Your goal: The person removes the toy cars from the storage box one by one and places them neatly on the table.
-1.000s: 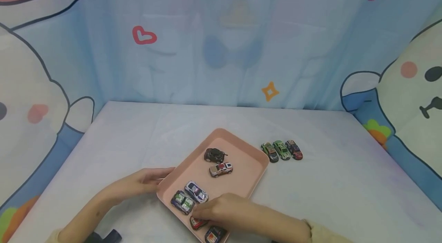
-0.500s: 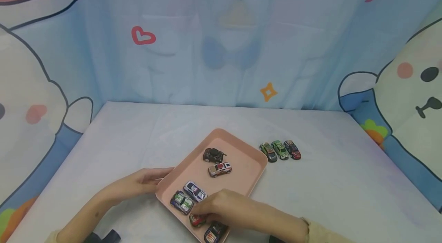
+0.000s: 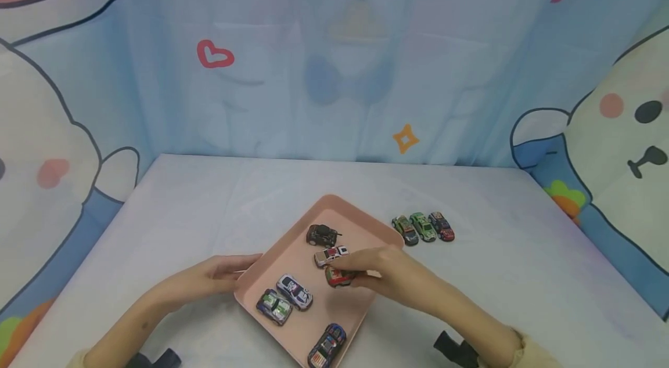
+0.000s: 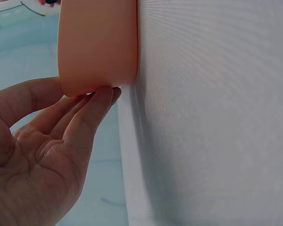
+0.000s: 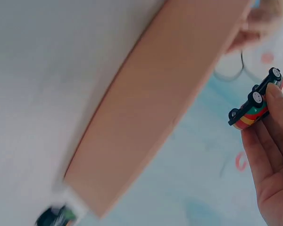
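My right hand [image 3: 389, 272] pinches a red toy car [image 3: 338, 277] between thumb and fingertips. The car is raised over the middle of the pink tray [image 3: 366, 298], its wheels and dark underside showing in the right wrist view. A white and red toy pickup [image 3: 330, 255] lies right beside it in the head view. My left hand [image 3: 219, 275] holds the tray at its left corner, thumb and fingers at the wall in the left wrist view. Also on the tray are a black toy vehicle [image 3: 322, 235], a white-blue car [image 3: 295, 292], a green-silver car [image 3: 274, 307] and a dark car [image 3: 327, 346].
Right of the tray on the white table [image 3: 496, 275] stand three toy cars in a row: a dark green one [image 3: 405, 230], a bright green one [image 3: 423, 227] and a dark red-blue one [image 3: 442, 226]. A blue cartoon-print curtain [image 3: 345, 66] hangs behind.
My right hand has lifted the red car from the tray's near part and carried it up and right, towards the white pickup. My left hand stays at the tray's corner.
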Action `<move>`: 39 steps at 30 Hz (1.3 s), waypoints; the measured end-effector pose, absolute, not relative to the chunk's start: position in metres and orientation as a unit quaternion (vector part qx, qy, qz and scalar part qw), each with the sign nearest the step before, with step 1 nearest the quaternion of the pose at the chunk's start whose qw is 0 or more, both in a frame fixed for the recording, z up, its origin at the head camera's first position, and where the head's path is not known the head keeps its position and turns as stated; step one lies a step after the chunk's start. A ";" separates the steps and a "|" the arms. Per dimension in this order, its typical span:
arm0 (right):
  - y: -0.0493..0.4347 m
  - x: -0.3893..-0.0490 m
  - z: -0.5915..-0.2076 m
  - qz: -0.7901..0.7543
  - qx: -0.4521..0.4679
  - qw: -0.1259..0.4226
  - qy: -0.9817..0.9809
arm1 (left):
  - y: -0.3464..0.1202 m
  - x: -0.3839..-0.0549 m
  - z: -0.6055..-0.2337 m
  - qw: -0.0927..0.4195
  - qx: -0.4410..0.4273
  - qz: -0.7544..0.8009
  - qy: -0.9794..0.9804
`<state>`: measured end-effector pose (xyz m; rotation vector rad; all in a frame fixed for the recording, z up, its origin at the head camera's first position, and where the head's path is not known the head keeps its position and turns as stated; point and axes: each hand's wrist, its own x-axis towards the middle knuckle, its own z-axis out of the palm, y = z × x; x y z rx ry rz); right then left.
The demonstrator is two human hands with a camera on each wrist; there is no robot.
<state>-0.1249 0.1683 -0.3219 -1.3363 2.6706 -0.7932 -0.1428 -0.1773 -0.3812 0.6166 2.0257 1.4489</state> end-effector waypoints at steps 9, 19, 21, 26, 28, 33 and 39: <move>0.237 -0.139 -0.318 -0.228 -0.366 -0.102 0.896 | -0.177 -0.142 -0.381 0.282 0.230 0.539 0.759; 0.286 -0.153 -0.345 -0.193 -0.291 -0.078 0.934 | -0.177 -0.143 -0.381 0.285 0.229 0.541 0.758; 0.290 -0.156 -0.351 -0.182 -0.278 -0.045 0.942 | -0.177 -0.142 -0.381 0.286 0.230 0.541 0.757; 0.293 -0.164 -0.362 -0.161 -0.274 0.012 0.948 | -0.177 -0.142 -0.382 0.285 0.231 0.540 0.757; 0.292 -0.165 -0.364 -0.160 -0.278 0.021 0.947 | -0.176 -0.142 -0.382 0.286 0.228 0.539 0.759; 0.287 -0.168 -0.365 -0.165 -0.291 0.021 0.942 | -0.176 -0.142 -0.381 0.289 0.219 0.540 0.760; 0.282 -0.170 -0.369 -0.162 -0.303 0.021 0.939 | -0.176 -0.142 -0.381 0.293 0.216 0.542 0.758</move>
